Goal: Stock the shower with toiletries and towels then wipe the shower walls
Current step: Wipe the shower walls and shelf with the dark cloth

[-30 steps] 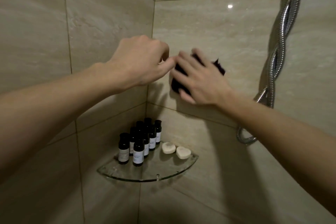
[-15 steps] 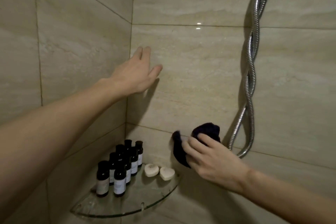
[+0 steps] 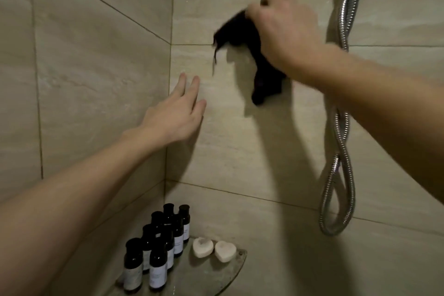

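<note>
The right hand (image 3: 286,29) is closed around a dark cloth (image 3: 242,38), pressing it high against the beige tiled wall (image 3: 240,139) just left of the twisted metal shower hose (image 3: 341,103); a bunched end of the cloth hangs below the wrist, and the hand is blurred. The left hand (image 3: 175,113) is open, fingers spread and empty, with its fingertips at or just short of the same wall near the corner, lower than the cloth; contact cannot be told for sure. Below, a glass corner shelf (image 3: 230,271) carries a cluster of small dark bottles (image 3: 158,247) with pale labels, standing upright toward the corner, and two white heart-shaped soaps (image 3: 213,249) lying side by side just beside the bottles, toward the shelf's right end.
</note>
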Available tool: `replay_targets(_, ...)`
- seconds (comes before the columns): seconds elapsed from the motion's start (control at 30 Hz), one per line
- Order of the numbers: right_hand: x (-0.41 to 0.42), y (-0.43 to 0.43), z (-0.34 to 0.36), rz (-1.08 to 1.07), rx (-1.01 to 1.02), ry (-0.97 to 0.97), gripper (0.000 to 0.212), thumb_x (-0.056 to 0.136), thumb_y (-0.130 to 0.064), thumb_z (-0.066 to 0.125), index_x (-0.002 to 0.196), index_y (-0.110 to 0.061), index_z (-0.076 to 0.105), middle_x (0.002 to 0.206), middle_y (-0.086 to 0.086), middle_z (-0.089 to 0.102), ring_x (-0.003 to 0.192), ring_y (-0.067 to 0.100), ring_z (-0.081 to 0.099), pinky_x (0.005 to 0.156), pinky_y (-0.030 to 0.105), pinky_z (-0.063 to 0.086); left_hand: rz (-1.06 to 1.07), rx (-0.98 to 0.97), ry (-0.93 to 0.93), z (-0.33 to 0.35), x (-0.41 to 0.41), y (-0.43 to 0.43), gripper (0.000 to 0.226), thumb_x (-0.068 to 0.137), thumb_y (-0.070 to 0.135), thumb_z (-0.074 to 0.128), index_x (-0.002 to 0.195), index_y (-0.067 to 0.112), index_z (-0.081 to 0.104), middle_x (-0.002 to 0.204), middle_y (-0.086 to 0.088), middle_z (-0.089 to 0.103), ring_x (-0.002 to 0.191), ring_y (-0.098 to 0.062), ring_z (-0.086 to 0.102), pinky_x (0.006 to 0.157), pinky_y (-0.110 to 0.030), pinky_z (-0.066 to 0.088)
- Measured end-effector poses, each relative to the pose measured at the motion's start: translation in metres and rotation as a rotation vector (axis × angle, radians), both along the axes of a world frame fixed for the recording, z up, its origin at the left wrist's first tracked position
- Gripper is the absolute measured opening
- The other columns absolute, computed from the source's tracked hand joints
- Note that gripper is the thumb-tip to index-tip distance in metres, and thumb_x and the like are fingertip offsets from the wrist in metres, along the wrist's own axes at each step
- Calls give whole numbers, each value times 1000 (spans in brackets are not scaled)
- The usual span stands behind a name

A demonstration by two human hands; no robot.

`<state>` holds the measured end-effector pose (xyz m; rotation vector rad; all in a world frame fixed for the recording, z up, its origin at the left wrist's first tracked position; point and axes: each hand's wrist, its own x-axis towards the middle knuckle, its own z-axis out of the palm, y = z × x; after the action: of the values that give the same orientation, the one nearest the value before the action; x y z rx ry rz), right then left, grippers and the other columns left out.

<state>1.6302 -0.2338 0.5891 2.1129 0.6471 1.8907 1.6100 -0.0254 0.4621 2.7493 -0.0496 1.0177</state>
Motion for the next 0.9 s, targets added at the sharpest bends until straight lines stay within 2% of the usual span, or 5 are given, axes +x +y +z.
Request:
replay_targets(0.3,30,33,-47,132,55,61,50,97,-14,42,147,-8,40,161,22,27,151,40,20,121,49,24,-29,-10,23,5,-5,-1,65,102,27,33,161,24,5,168,-7,-5,153,-31,18,121,-48,25)
replay_targets(0.47,26,8,-213,271,-13,133,31,96,-7,46,121,-6,64,148,18,50,142,40,40,111,50,39,-57,-109,-68,2,-24,-24,42,100,19,41,141,8,48,146,-21,46,132,-37,47,104,-36,37)
replay_targets(0.57,15,-21,-293,276,-34,152,21,103,-5,49,113,-5,67,143,17,56,135,39,49,107,50,44,-128,-118,-116,-13,-40,-47,42,100,21,45,140,11,53,147,-12,49,136,-28,45,107,-30,33)
replay_targets(0.77,-11,-67,-373,188,455,379,43,77,5,73,117,-7,69,128,23,56,106,40,49,86,49,47,-342,-208,-236,-68,-109,-85,33,95,21,51,122,29,69,128,14,64,126,-4,50,107,-27,39)
replay_targets(0.9,-39,-71,-397,454,758,469,31,85,-5,57,113,-3,69,124,16,54,111,36,54,92,48,51,-354,-346,-394,-151,-173,-74,21,94,15,57,100,23,75,98,21,67,100,-5,60,83,-22,45)
